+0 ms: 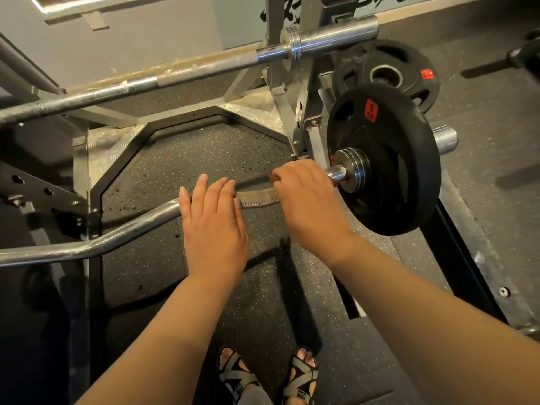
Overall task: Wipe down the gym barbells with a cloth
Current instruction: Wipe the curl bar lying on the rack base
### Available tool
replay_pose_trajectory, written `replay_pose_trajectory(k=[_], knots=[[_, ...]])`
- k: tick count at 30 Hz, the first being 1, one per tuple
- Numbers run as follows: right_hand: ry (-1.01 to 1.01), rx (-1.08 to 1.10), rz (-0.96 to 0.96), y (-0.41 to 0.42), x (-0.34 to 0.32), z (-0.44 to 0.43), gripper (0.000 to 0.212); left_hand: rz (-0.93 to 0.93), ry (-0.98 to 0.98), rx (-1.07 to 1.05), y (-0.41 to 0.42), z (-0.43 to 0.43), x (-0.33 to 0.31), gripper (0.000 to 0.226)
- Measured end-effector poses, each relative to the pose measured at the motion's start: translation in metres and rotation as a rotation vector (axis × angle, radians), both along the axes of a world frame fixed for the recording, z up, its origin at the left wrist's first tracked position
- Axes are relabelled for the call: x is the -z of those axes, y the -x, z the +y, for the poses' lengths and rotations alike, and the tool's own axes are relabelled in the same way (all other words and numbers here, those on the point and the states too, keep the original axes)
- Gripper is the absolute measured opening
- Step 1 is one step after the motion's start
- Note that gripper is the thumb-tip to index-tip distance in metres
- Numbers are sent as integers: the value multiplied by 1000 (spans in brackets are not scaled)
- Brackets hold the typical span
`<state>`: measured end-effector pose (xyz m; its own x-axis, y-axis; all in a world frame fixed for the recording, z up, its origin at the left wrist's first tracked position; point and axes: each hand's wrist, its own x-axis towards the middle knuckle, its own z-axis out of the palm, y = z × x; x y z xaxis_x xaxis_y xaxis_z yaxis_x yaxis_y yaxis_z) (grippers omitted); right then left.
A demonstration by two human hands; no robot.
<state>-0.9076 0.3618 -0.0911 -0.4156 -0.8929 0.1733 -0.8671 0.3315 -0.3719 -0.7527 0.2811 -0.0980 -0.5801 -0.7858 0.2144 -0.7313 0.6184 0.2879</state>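
Note:
A bent chrome curl barbell point(117, 238) runs across the middle of the head view, with a black weight plate point(388, 171) on its right end. My right hand point(306, 200) grips the bar just left of the collar, fingers curled round it. My left hand point(213, 220) lies over the bar beside it, fingers straight and held together. A long straight barbell point(204, 67) rests higher up on the rack. No cloth is visible.
A steel squat rack point(286, 92) with a diamond-plate base stands behind the bars. A second black plate point(388, 71) leans beside the rack. Speckled rubber flooring lies below, and my sandalled feet point(268, 375) stand at the bottom edge.

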Motion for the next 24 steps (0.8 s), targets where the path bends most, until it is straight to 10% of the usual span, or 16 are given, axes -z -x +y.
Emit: replay_pose_trajectory(k=[13, 24], knots=[[201, 333, -498, -9, 1, 29, 42, 18, -14, -6, 0, 2, -3, 46], [-39, 138, -295, 13, -9, 33, 47, 10, -8, -19, 2, 2, -3, 46]])
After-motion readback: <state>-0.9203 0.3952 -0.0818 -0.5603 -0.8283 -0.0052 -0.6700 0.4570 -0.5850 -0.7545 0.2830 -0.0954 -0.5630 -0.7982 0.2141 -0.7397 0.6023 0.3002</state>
